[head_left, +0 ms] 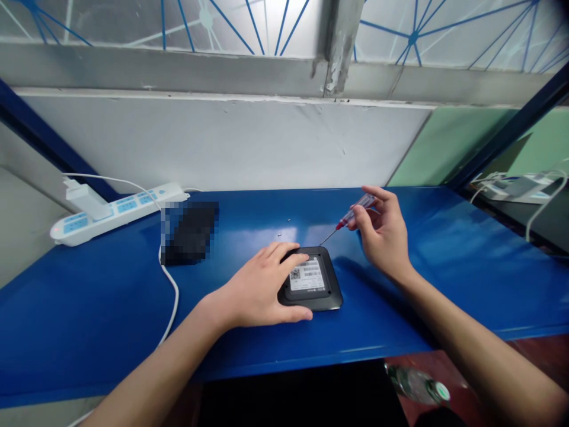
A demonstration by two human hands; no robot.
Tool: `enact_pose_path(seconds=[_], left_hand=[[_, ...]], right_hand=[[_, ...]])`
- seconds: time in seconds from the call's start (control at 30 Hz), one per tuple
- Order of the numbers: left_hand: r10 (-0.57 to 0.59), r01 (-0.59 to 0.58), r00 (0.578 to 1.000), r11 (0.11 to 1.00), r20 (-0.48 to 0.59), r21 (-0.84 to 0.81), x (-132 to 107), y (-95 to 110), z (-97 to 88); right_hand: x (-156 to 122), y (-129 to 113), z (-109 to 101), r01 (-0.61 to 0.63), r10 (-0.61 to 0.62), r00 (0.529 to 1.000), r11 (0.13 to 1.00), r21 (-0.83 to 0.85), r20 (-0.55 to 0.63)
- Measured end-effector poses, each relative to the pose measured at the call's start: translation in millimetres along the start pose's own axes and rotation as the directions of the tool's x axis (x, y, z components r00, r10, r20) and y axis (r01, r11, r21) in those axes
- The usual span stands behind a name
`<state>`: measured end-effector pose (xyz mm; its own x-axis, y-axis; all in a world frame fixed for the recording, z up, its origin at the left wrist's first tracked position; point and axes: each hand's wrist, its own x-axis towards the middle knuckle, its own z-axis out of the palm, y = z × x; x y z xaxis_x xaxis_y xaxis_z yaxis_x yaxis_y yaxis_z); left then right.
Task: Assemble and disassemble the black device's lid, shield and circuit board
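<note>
A flat black square device (335, 279) with rounded corners lies on the blue table, its white printed label facing up. My left hand (262, 284) grips it from the left, thumb along the near edge and fingers over the far edge and top. In my right hand (384, 231) is a screwdriver (355, 213) with a clear handle and a red collar, held at a slant. Its thin shaft points down and left, and the tip is at the device's far edge; whether it touches cannot be made out. Beyond the device lie two tiny metallic pieces (280, 234), perhaps screws.
A white power strip (124, 207) with a plugged-in adapter (86, 200) sits at the back left. Its white cable (171, 284) runs past a blurred-out dark object (191, 232). White devices with cables (515, 187) stand far right. A plastic bottle (418, 384) lies below the table edge.
</note>
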<state>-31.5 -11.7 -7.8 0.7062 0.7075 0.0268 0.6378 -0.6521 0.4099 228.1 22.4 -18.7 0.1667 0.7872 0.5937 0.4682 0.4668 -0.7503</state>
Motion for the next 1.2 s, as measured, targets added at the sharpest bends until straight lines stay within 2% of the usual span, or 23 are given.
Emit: enact_pose_path(seconds=[0.37, 0.67, 1.2], left_hand=[[-0.011, 0.011, 1.0, 1.0, 0.001, 0.006, 1, 0, 0.6], [-0.01, 0.01, 1.0, 1.0, -0.001, -0.002, 1, 0, 1.0], [-0.016, 0.016, 1.0, 1.0, 0.01, 0.001, 0, 1, 0.0]], right_hand=[[-1, -4, 0, -0.047, 0.044, 0.999, 0.992, 0.115, 0.03], [-3, -8, 1, -0.06, 0.056, 0.996, 0.997, 0.054, 0.074], [-2, -3, -1, -0.05, 0.047, 0.998, 0.996, 0.076, 0.038]])
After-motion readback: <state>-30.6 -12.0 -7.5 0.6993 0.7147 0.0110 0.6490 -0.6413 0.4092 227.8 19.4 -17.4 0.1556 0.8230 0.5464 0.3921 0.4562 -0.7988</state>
